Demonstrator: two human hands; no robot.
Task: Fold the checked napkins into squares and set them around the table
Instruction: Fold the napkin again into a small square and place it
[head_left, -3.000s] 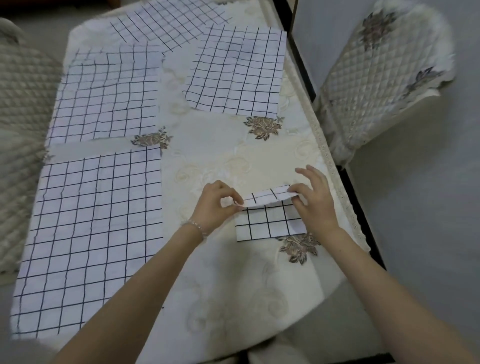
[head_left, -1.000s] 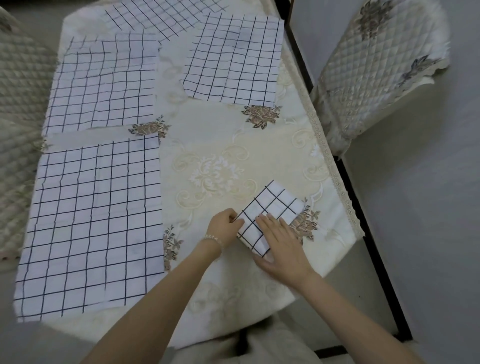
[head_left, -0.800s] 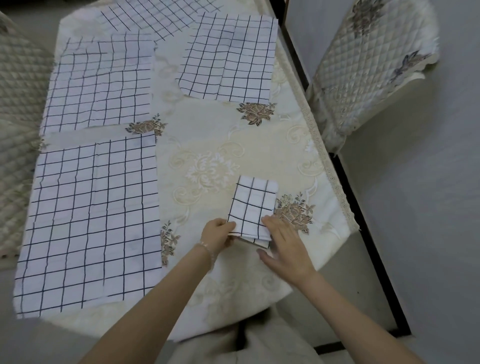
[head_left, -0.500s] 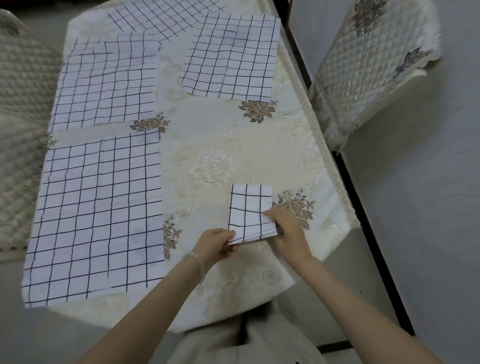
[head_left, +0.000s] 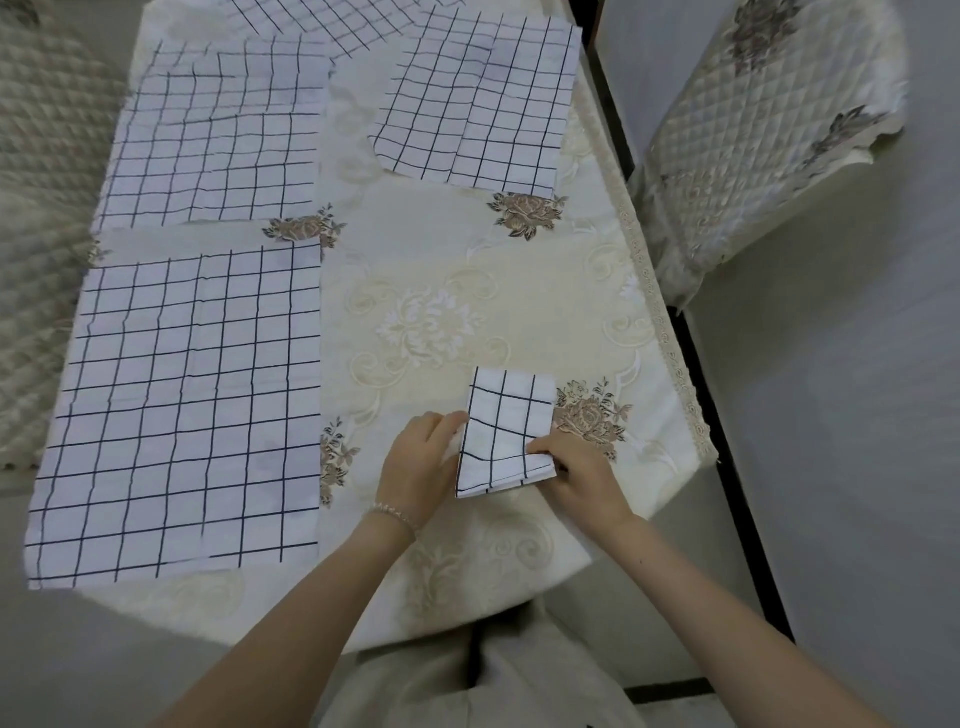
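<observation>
— What's between the hands?

— A folded napkin (head_left: 506, 431), checked black on white, lying on the worktop (head_left: 441, 249) near its front edge. The left hand (head_left: 418, 465) has its grip on the napkin's left edge, fingers curled against the cloth. The right hand (head_left: 579, 475) pinches the lower right corner, fingertips on top of the fold.

— So both grips are closed on it?

— Yes, each one on the same folded piece, one at either side.

— And around that?

— Just right of the right hand's grip, a brown rose (head_left: 589, 415) woven into the cream tablecloth. Well to the left of the left hand's grip lies a large unfolded napkin (head_left: 192, 410), spread flat. Beyond it, farther from the hands, a second flat napkin (head_left: 218, 140), and across from the grips a third napkin (head_left: 472, 104) near the worktop's right edge. A quilted chair (head_left: 769, 119) stands off to the right.

— Any containers?

— I see no container.
</observation>
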